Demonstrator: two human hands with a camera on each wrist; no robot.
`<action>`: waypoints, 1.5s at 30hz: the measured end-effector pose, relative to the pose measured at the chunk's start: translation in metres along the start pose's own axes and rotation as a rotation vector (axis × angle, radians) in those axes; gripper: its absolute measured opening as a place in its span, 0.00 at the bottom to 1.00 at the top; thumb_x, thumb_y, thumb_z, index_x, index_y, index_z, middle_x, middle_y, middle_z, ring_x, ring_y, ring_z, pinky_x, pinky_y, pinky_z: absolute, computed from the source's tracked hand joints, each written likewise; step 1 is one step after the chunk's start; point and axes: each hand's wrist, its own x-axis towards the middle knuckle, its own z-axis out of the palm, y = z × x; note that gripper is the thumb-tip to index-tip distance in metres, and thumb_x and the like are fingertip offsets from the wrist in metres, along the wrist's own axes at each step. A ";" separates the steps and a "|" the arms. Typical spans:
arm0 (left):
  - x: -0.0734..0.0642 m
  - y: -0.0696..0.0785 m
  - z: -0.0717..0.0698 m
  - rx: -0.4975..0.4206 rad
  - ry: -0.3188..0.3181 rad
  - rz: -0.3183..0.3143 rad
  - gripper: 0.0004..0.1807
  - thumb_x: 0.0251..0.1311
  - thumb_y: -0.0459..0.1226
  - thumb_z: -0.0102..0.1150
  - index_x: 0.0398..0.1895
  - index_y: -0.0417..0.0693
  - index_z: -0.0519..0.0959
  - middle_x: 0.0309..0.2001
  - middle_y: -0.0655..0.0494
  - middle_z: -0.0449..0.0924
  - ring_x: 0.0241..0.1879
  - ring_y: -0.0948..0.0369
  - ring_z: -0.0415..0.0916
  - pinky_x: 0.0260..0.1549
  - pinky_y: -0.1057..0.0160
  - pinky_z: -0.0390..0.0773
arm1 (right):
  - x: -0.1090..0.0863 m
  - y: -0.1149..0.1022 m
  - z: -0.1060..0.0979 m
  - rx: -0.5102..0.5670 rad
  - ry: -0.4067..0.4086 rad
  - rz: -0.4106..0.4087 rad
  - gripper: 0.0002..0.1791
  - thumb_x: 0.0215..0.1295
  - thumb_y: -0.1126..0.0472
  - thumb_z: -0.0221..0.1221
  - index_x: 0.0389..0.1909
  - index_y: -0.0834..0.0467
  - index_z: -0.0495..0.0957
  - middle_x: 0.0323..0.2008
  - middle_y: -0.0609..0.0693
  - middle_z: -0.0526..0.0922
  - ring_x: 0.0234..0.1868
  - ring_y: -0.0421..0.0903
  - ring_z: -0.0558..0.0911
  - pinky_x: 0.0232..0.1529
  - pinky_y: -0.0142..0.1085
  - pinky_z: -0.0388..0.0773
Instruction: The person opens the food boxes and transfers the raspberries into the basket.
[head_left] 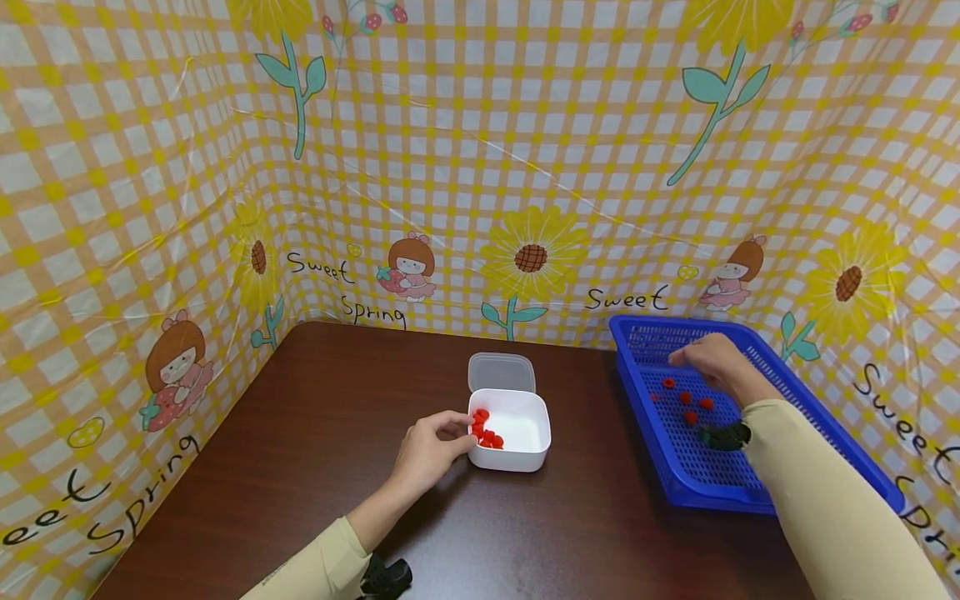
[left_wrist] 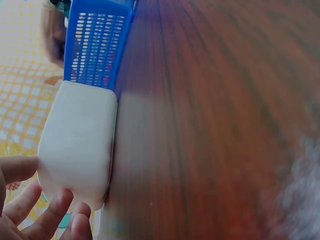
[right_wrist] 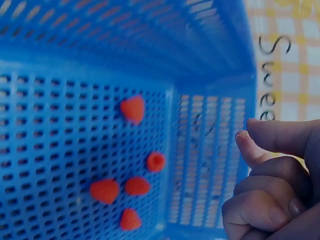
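Note:
My left hand (head_left: 429, 450) holds the left side of a white plastic box (head_left: 512, 461), thumb and fingers at its near left corner. Several red raspberries (head_left: 491, 438) lie along the box's left side. In the left wrist view the fingers (left_wrist: 54, 210) bend against the box's wall (left_wrist: 80, 135). Over the far part of a blue perforated basket (head_left: 678, 492) hovers my right hand (head_left: 716, 364). Its fingers (right_wrist: 270, 192) are curled, thumb near the index fingertip, and I see nothing between them. Several loose raspberries (right_wrist: 105, 191) lie on the basket floor below and beside it.
A translucent lid (head_left: 502, 371) lies just behind the white box on the dark brown table (head_left: 315, 417). Checked cloth (head_left: 450, 167) walls stand at the back and both sides. The basket's raised rim (head_left: 641, 417) runs between the box and my right hand.

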 end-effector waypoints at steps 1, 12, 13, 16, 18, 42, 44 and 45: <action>0.000 0.000 0.000 -0.001 0.000 -0.001 0.15 0.56 0.43 0.71 0.46 0.53 0.87 0.36 0.61 0.86 0.34 0.63 0.81 0.31 0.60 0.77 | 0.000 -0.003 0.001 0.001 0.002 -0.015 0.19 0.66 0.58 0.60 0.16 0.53 0.70 0.10 0.39 0.57 0.12 0.39 0.59 0.18 0.35 0.63; 0.001 0.000 0.000 -0.007 0.000 -0.008 0.14 0.56 0.44 0.71 0.46 0.54 0.87 0.36 0.61 0.86 0.34 0.63 0.81 0.31 0.60 0.77 | -0.018 -0.054 0.023 -0.033 -0.009 -0.179 0.25 0.70 0.55 0.60 0.58 0.69 0.79 0.56 0.66 0.81 0.26 0.42 0.71 0.27 0.36 0.66; 0.001 0.000 0.000 -0.008 0.000 -0.008 0.14 0.56 0.44 0.71 0.46 0.54 0.87 0.36 0.61 0.86 0.34 0.63 0.81 0.31 0.60 0.77 | -0.019 -0.059 0.025 -0.036 -0.012 -0.180 0.24 0.70 0.55 0.60 0.59 0.68 0.79 0.51 0.66 0.84 0.25 0.43 0.71 0.25 0.36 0.66; 0.001 0.000 0.000 -0.007 0.002 -0.006 0.14 0.56 0.43 0.71 0.46 0.53 0.87 0.36 0.61 0.86 0.34 0.63 0.80 0.31 0.60 0.77 | -0.024 -0.072 0.033 -0.005 -0.035 -0.179 0.24 0.70 0.55 0.59 0.60 0.67 0.78 0.32 0.54 0.86 0.18 0.40 0.67 0.21 0.34 0.63; 0.001 0.001 0.000 -0.008 0.003 -0.007 0.14 0.56 0.43 0.71 0.46 0.53 0.87 0.36 0.61 0.86 0.34 0.63 0.80 0.30 0.60 0.77 | -0.026 -0.079 0.038 0.031 -0.055 -0.171 0.24 0.71 0.55 0.59 0.60 0.66 0.78 0.19 0.42 0.76 0.13 0.37 0.59 0.18 0.34 0.60; 0.000 0.001 0.000 -0.017 0.001 -0.004 0.13 0.55 0.43 0.71 0.45 0.55 0.87 0.35 0.62 0.86 0.33 0.64 0.81 0.31 0.60 0.77 | -0.039 -0.120 0.126 0.237 -0.182 -0.188 0.17 0.67 0.60 0.63 0.51 0.66 0.82 0.10 0.39 0.56 0.13 0.36 0.51 0.16 0.30 0.53; 0.000 0.001 0.000 -0.018 0.000 -0.003 0.14 0.55 0.43 0.71 0.45 0.54 0.87 0.35 0.61 0.86 0.33 0.64 0.81 0.31 0.60 0.77 | -0.039 -0.121 0.134 0.231 -0.188 -0.180 0.16 0.67 0.61 0.63 0.51 0.66 0.82 0.09 0.39 0.55 0.12 0.37 0.51 0.17 0.31 0.53; 0.000 0.002 0.000 -0.018 -0.002 -0.002 0.14 0.55 0.43 0.71 0.45 0.54 0.87 0.35 0.61 0.86 0.33 0.63 0.80 0.31 0.60 0.77 | -0.039 -0.122 0.137 0.230 -0.190 -0.178 0.17 0.67 0.61 0.63 0.52 0.66 0.82 0.09 0.39 0.56 0.12 0.37 0.51 0.17 0.31 0.53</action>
